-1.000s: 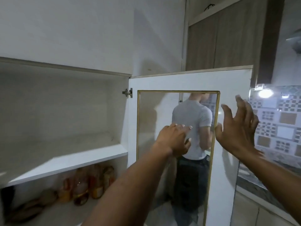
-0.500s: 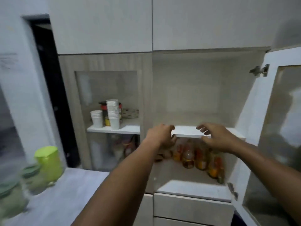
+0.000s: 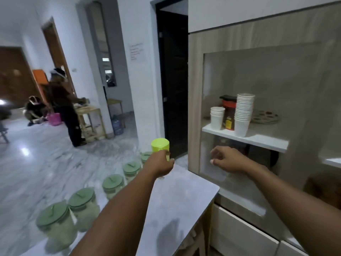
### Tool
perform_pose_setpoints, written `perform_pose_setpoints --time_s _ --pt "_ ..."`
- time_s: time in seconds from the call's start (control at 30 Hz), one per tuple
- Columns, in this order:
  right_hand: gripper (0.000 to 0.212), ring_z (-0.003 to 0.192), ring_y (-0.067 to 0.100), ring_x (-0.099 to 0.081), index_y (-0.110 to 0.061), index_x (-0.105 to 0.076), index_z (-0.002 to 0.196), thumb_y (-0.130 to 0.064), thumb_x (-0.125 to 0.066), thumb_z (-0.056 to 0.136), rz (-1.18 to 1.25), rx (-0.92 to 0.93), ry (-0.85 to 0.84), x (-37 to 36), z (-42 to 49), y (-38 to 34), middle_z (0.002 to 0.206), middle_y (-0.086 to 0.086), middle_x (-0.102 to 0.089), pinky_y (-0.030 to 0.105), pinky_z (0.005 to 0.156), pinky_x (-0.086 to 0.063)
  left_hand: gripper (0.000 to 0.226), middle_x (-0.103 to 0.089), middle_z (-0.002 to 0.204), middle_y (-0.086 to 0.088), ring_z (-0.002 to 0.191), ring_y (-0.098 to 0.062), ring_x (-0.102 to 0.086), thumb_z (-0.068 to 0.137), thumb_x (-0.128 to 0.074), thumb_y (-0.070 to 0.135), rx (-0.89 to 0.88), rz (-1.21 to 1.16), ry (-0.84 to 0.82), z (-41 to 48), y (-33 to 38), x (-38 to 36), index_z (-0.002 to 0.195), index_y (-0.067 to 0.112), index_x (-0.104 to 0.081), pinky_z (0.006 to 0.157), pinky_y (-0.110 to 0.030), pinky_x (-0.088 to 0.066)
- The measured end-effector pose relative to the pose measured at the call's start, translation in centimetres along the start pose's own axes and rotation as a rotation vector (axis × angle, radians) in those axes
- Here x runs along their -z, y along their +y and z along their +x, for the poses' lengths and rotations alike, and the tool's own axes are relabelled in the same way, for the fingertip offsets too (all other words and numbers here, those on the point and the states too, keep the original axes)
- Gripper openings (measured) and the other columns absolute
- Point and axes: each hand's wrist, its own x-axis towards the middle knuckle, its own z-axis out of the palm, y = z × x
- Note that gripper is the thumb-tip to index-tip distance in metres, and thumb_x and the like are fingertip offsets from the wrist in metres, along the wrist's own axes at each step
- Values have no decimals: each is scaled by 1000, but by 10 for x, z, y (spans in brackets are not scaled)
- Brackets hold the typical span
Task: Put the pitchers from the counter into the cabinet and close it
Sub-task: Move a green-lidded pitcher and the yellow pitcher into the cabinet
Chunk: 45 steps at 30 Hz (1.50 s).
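Note:
A lime-green pitcher (image 3: 160,144) stands at the far end of the grey counter (image 3: 177,204). My left hand (image 3: 159,164) is curled around its lower part and hides it. Several clear pitchers with dull green lids (image 3: 83,201) line the counter's left edge, the nearest one (image 3: 53,225) blurred. My right hand (image 3: 227,159) hovers in front of the cabinet's glass door (image 3: 262,74), fingers loosely bent and holding nothing. The door on this side of the cabinet is shut. A sliver of a white shelf (image 3: 332,160) shows at the far right edge.
Behind the glass, stacks of white paper cups (image 3: 243,113), a dark jar (image 3: 229,113) and a plate sit on a white shelf (image 3: 262,140). White drawers (image 3: 241,235) lie below. A dark doorway (image 3: 174,80) stands left of the cabinet. Two people are far off at the left.
My view has swung left from the open cabinet compartment to the counter. Both hands left the shelf edge. The left hand went to the lime-green pitcher.

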Motion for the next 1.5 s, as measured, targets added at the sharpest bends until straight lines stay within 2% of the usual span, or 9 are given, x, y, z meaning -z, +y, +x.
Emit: perform_pose_setpoints --time_s 0.3,0.47,0.57,0.67,0.8,0.9,1.07,1.2,1.5 --pt "39 89 16 -62 -17 -62 119 -37 -68 86 243 -47 -182 -118 153 -12 114 6 -66 27 72 -47 48 -62 139 -14 127 -30 -57 97 -56 31 341 -305 32 79 -120 -43 136 4 -60 96 -28 -39" --pt "31 86 18 -57 -13 -64 108 -36 -67 87 455 -112 -267 -174 254 -11 110 8 -65 33 73 -48 23 -54 78 -11 74 -23 -47 96 -51 19 541 -476 46 149 -150 -88 75 11 -57 72 -33 -34" --pt "44 102 21 -57 -13 -61 117 -44 -67 86 541 -158 -347 -204 313 -12 120 7 -61 39 87 -47 17 -56 83 -10 75 -25 -49 95 -50 21 678 -617 54 189 -154 -116 92 12 -64 74 -33 -38" --pt "58 114 24 -54 -13 -57 128 -50 -66 84 603 -195 -393 -229 360 -13 129 5 -57 41 97 -47 36 -64 121 -16 107 -34 -60 97 -44 28 790 -740 52 230 -157 -147 120 10 -66 89 -34 -47" --pt "61 106 23 -55 -7 -59 126 -52 -65 85 652 -215 -417 -251 401 -17 129 14 -59 43 96 -47 52 -59 142 -13 128 -34 -54 102 -32 42 881 -837 144 263 -158 -175 132 13 -62 110 -45 -41" --pt "39 88 17 -57 -10 -65 101 -47 -64 89 679 -190 -453 -262 414 -22 102 10 -65 32 73 -45 69 -63 139 -9 127 -32 -56 88 -30 64 924 -931 208 279 -168 -194 130 23 -65 111 -47 -41" --pt "21 91 11 -68 -24 -72 102 -39 -63 90 758 -154 -449 -275 423 -26 104 -3 -74 26 65 -46 87 -75 120 -4 112 -25 -68 65 -30 89 926 -1101 325 305 -189 -222 112 31 -75 106 -46 -48" --pt "28 88 12 -64 -19 -71 106 -40 -55 95 741 -156 -443 -276 424 -26 96 -6 -71 26 65 -44 67 -77 111 -2 104 -22 -70 71 -38 81 917 -1172 352 303 -170 -204 100 32 -74 101 -42 -52" --pt "42 70 20 -64 -11 -63 76 -50 -56 92 775 -299 -247 -237 379 -7 74 7 -68 34 70 -45 33 -71 92 -9 94 -31 -68 89 -51 44 886 -1025 345 259 -154 -161 84 14 -65 94 -48 -56"
